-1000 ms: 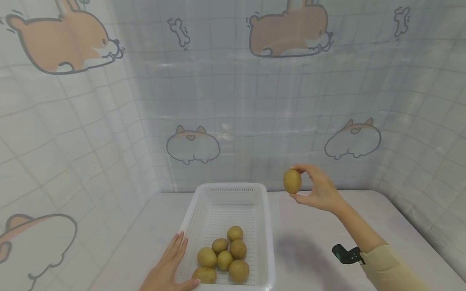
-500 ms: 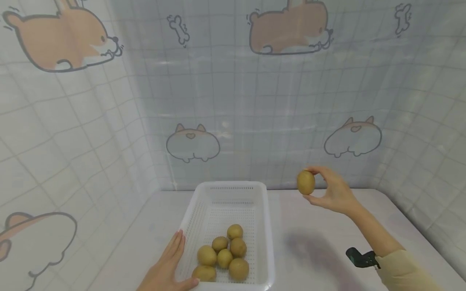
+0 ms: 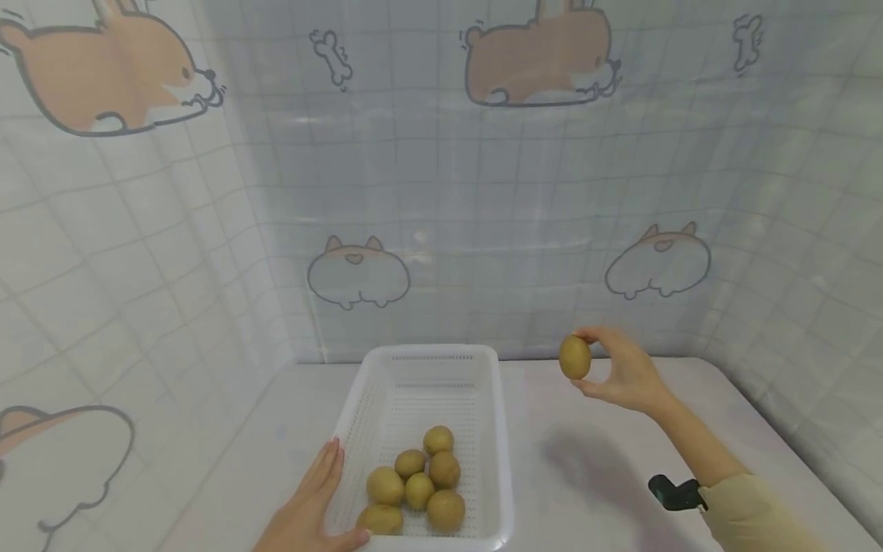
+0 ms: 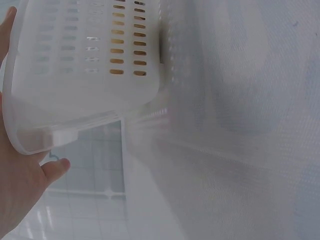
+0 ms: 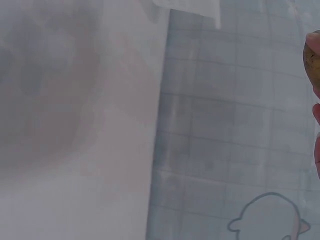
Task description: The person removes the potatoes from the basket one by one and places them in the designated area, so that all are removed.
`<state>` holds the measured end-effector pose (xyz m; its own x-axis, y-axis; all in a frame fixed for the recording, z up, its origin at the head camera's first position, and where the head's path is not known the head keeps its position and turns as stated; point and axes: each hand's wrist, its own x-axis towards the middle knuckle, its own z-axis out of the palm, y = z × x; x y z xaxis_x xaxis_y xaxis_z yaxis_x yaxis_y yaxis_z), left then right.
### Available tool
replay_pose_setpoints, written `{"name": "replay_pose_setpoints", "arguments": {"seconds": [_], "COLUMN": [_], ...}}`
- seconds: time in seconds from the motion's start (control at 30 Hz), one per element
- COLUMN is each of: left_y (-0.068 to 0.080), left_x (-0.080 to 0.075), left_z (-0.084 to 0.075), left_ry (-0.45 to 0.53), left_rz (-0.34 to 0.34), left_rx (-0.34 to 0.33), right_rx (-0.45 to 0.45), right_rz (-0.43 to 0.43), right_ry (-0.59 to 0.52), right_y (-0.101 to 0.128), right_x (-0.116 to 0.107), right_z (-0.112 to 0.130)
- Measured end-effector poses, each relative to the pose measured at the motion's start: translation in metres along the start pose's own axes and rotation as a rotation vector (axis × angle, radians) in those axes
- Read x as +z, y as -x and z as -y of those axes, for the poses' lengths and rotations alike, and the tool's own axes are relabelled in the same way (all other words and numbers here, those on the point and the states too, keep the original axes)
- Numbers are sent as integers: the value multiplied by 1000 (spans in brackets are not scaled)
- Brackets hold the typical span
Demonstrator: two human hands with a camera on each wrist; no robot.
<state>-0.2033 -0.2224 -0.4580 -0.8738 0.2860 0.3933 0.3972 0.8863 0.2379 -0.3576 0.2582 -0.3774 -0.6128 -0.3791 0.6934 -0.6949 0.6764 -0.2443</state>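
My right hand [image 3: 624,374] pinches a potato [image 3: 575,357] between thumb and fingertips, raised above the table to the right of a white plastic basket [image 3: 505,460]. That potato [image 5: 313,60] shows only partly at the right edge of the right wrist view. Inside the basket, several potatoes [image 3: 444,511] lie grouped at the near end. My left hand [image 3: 306,506] rests on the basket's near left corner, fingers straight along the left rim and thumb at the near rim. In the left wrist view, the thumb [image 4: 55,170] shows beside the basket's slotted wall [image 4: 75,55].
The basket stands on a pale table [image 3: 552,483]. A grid-patterned curtain [image 3: 455,192] with cartoon dogs encloses the back and both sides. A dark device [image 3: 674,493] sticks out at my right wrist by the sleeve.
The right hand moved right with the potato, then lowered it slightly. The left hand stays at the basket's corner, and the potatoes in the basket lie as before.
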Motion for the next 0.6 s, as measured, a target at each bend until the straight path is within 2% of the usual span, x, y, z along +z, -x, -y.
{"name": "replay_pose_setpoints", "arguments": {"seconds": [0.2,0.43,0.6], "left_y": [0,0,0], "left_x": [0,3,1], "left_z": [0,0,0], "left_ry": [23,-9,-4], "left_rz": [7,-43,-49], "left_rx": [8,52,60], "right_rx": [64,163,242], "right_rz": [72,183,292], "right_ry": [1,22,41], "right_y": [13,29,34], "right_x": [26,61,82], "right_z": [-12,-22,-27]}}
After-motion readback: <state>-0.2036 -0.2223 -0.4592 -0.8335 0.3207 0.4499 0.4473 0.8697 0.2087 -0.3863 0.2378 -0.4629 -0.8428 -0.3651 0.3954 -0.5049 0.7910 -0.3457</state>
